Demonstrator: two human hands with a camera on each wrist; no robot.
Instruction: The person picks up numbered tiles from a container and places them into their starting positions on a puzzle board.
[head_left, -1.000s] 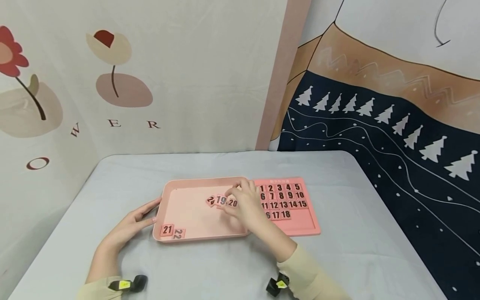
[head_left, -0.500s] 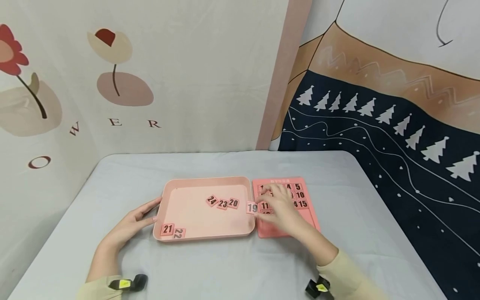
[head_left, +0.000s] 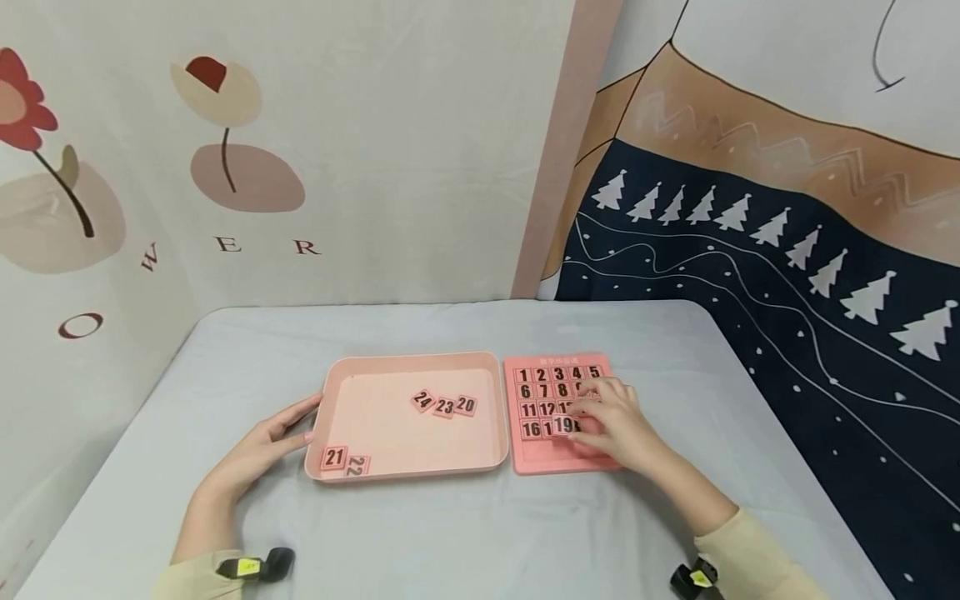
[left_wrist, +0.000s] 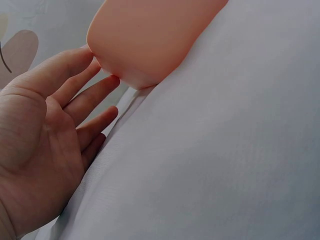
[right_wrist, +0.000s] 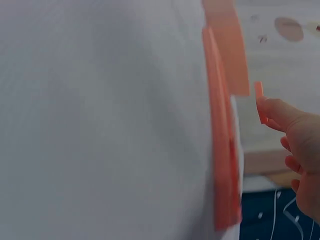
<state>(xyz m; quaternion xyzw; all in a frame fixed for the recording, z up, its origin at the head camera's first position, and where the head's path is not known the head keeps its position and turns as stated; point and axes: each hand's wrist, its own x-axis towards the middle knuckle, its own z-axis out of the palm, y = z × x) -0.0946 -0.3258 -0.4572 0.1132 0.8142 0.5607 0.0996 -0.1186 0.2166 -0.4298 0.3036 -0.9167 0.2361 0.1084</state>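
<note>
My right hand (head_left: 618, 425) pinches the number 19 tile (head_left: 562, 425) above the pink number board (head_left: 540, 460). In the right wrist view the tile (right_wrist: 260, 102) is seen edge-on between thumb and fingers, apart from the board (right_wrist: 220, 150). Rows of number tiles fill the board's upper part; my hand hides some at the right. My left hand (head_left: 258, 446) touches the left rim of the light pink tray (head_left: 405, 362), fingers extended. The left wrist view shows those fingertips against the tray (left_wrist: 145, 40). Tiles 24 (head_left: 423, 401), 23 (head_left: 444, 407) and 20 (head_left: 466, 405) lie in the tray.
Tiles 21 (head_left: 333, 457) and 22 (head_left: 357, 466) lie in the tray's near left corner, the 22 turned sideways. Tray and board stand side by side on a white-covered table (head_left: 420, 542). Printed curtains (head_left: 405, 167) hang behind the table.
My right hand has lifted the 19 tile from the tray and carried it right, over the board's fourth row. My left hand has stayed at the tray's rim.
</note>
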